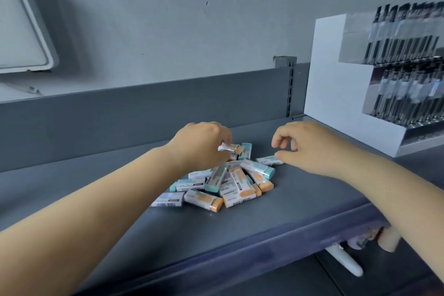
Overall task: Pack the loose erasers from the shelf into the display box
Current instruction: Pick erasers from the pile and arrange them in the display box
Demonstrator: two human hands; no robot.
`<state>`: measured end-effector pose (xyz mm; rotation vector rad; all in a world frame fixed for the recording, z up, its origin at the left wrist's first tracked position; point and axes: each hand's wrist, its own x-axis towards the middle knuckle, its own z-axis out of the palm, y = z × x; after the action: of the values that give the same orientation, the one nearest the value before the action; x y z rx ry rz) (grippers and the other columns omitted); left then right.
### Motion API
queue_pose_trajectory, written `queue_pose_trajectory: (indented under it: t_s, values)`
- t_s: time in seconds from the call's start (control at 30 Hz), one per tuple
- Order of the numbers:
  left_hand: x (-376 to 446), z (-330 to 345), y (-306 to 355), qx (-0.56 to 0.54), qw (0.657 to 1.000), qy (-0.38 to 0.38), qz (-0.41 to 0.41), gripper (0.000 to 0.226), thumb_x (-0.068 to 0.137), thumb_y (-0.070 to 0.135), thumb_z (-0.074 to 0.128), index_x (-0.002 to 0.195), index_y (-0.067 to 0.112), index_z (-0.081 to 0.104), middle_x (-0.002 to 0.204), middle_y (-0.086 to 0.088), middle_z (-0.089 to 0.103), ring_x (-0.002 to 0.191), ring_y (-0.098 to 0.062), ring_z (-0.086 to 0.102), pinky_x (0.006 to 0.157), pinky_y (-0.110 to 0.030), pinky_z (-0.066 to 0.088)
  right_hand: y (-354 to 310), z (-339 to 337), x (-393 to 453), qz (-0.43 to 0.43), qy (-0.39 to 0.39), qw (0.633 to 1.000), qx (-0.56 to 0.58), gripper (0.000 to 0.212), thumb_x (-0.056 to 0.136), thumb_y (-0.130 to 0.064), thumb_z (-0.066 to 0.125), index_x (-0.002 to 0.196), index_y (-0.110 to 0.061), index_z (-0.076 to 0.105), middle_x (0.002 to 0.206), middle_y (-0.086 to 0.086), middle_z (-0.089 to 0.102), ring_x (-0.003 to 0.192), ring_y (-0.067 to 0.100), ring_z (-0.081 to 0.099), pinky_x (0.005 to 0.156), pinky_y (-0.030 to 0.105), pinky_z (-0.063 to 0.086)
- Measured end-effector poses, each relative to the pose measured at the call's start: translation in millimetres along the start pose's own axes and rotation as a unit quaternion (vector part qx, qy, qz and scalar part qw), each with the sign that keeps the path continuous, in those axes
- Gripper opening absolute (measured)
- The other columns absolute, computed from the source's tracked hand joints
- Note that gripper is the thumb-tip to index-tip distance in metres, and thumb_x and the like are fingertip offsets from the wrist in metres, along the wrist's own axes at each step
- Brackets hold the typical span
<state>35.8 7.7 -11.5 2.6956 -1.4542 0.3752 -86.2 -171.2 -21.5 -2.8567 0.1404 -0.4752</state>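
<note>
Spanning grey wall [168,19], dark shelf [72,190], erasers [223,182]

Eraser pile [223,181] lay on grey shelf [101,199]. Left hand [201,145] gripped one wrapped eraser [230,148] at pile's far edge. Right hand [310,145] hovered with fingers curled, thumb touching teal eraser [268,160]. White pen rack [374,84] stood at right.

Orange-and-teal erasers [230,182]; grey shelf [168,228]
</note>
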Motion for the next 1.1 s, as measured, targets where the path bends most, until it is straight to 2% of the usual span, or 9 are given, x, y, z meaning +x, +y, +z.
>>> queue_pose_trajectory:
  t_s: [0.13,0.3,0.4,0.53,0.63,0.8,0.9,1.03,1.1]
  values:
    - [30.2,5.4,-9.6,-0.022,0.999,-0.027,0.018,0.027,0.087,0.035,0.055,0.112,0.026,0.057,0.111,0.006,0.059,0.092,-0.014,0.053,0.079,-0.024,0.039,13.3,-3.4,23.7,-0.014,-0.052,0.998,0.025,0.011,0.080,-0.026,0.065,0.087,-0.032,0.059,0.086,-0.016,0.057,0.068,0.000,0.050,0.071,0.024,0.045]
    - [53.2,8.7,-12.6,-0.074,0.992,-0.100,0.021,0.033,0.084,0.040,0.060,0.114,0.027,0.058,0.104,0.010,0.053,0.098,-0.014,0.054,0.088,-0.032,0.047,20.6,-0.6,46.9,-0.051,-0.154,0.987,-0.005,0.020,0.080,-0.035,0.065,0.100,-0.035,0.061,0.092,-0.020,0.057,0.079,0.003,0.054,0.062,0.013,0.036]
    - [59.6,8.4,-13.8,-0.099,0.985,-0.136,0.028,0.029,0.085,0.039,0.061,0.110,0.026,0.061,0.101,0.011,0.057,0.095,-0.012,0.056,0.083,-0.024,0.046,21.5,3.4,54.9,-0.075,-0.219,0.972,-0.029,0.026,0.081,-0.041,0.063,0.106,-0.034,0.062,0.091,-0.022,0.055,0.086,0.003,0.055,0.060,0.010,0.035]
    - [59.6,3.5,-14.8,-0.116,0.976,-0.181,0.033,0.018,0.086,0.035,0.060,0.102,0.028,0.066,0.100,0.011,0.063,0.092,-0.008,0.058,0.080,-0.019,0.045,25.1,7.7,59.8,-0.105,-0.238,0.965,-0.020,0.018,0.082,-0.039,0.063,0.096,-0.030,0.068,0.088,-0.012,0.062,0.071,0.000,0.053,0.058,0.011,0.037]
    - [56.3,2.6,-15.1,-0.119,0.974,-0.190,0.022,0.018,0.086,0.034,0.061,0.103,0.031,0.064,0.099,0.015,0.060,0.092,-0.005,0.056,0.085,-0.023,0.047,27.0,8.3,60.9,-0.100,-0.227,0.969,-0.005,0.016,0.078,-0.034,0.067,0.092,-0.026,0.066,0.077,-0.013,0.059,0.065,0.001,0.051,0.060,0.016,0.039]
    - [54.8,6.2,-10.1,-0.139,0.978,-0.152,-0.017,0.016,0.078,0.029,0.071,0.091,0.025,0.062,0.094,0.008,0.063,0.088,-0.012,0.059,0.083,-0.032,0.051,33.3,9.9,61.7,-0.109,-0.199,0.973,0.029,0.016,0.077,-0.028,0.069,0.080,-0.029,0.053,0.083,-0.012,0.058,0.069,0.004,0.051,0.063,0.023,0.043]
    - [52.6,2.9,-4.9,-0.137,0.985,-0.102,-0.034,0.014,0.078,0.025,0.071,0.086,0.024,0.060,0.090,0.004,0.065,0.082,-0.015,0.060,0.078,-0.035,0.052,37.2,4.8,60.6,-0.109,-0.183,0.973,0.086,0.014,0.080,-0.024,0.066,0.088,-0.028,0.056,0.082,-0.010,0.064,0.061,0.002,0.054,0.063,0.025,0.047]
    - [47.1,-10.0,0.7,-0.148,0.986,-0.016,-0.073,0.014,0.078,0.024,0.070,0.085,0.029,0.059,0.081,0.009,0.064,0.077,-0.014,0.062,0.070,-0.028,0.051,40.7,-4.3,57.4,-0.118,-0.131,0.973,0.151,0.015,0.081,-0.022,0.064,0.094,-0.028,0.061,0.081,-0.011,0.063,0.058,-0.007,0.051,0.061,0.018,0.043]
    - [41.1,-16.7,5.6,-0.156,0.983,0.015,-0.091,0.017,0.078,0.024,0.070,0.083,0.036,0.058,0.076,0.013,0.062,0.075,-0.012,0.061,0.065,-0.018,0.046,40.8,-9.4,55.0,-0.117,-0.109,0.968,0.194,0.012,0.079,-0.021,0.066,0.088,-0.028,0.061,0.085,-0.008,0.065,0.063,-0.001,0.054,0.069,0.025,0.048]
